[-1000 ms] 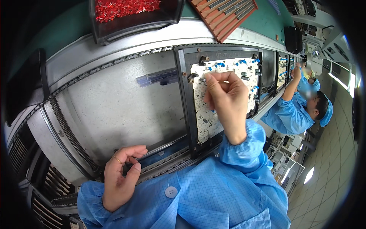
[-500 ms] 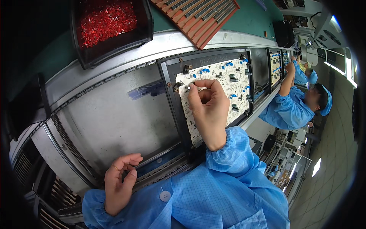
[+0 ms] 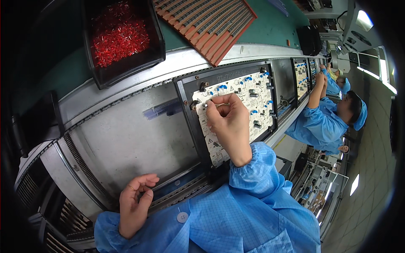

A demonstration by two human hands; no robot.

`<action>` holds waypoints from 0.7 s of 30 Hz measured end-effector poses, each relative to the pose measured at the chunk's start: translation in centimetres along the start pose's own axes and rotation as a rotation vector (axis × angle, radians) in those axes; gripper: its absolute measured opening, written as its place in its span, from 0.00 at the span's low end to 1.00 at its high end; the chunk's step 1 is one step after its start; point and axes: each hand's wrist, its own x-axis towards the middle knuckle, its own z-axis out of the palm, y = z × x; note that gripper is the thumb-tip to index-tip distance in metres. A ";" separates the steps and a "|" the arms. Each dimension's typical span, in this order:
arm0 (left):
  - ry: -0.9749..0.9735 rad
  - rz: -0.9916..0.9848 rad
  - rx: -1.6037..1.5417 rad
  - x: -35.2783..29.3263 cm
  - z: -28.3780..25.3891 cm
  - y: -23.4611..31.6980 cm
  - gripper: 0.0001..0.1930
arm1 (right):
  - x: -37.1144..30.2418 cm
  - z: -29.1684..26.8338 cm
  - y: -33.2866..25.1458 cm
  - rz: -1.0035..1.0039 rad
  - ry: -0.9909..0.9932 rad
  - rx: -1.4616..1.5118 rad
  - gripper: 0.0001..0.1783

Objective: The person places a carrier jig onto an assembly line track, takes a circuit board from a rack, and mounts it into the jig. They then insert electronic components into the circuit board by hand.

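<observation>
Your right hand (image 3: 230,122) pinches a small cylinder (image 3: 205,105) over the pale circuit board's (image 3: 215,158) upper-left corner; your left hand (image 3: 136,204) hangs loosely curled, fingers parted. That cylinder looks light, stiff, probably slippery: grip its sides, gently.
</observation>
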 end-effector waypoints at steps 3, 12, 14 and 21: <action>0.009 -0.031 0.021 0.0 0.0 0.2 0.19 | 0.1 -0.2 0.2 -0.026 -0.036 -0.070 0.09; 0.007 -0.032 0.001 -0.1 0.0 0.3 0.19 | -0.8 0.8 0.3 -0.274 0.156 -0.272 0.07; 0.018 -0.034 -0.002 0.1 -0.1 0.3 0.19 | -0.9 0.7 0.3 -0.259 0.144 -0.297 0.06; 0.009 -0.017 0.021 0.0 -0.2 0.0 0.18 | -1.1 0.9 0.6 -0.281 0.184 -0.303 0.07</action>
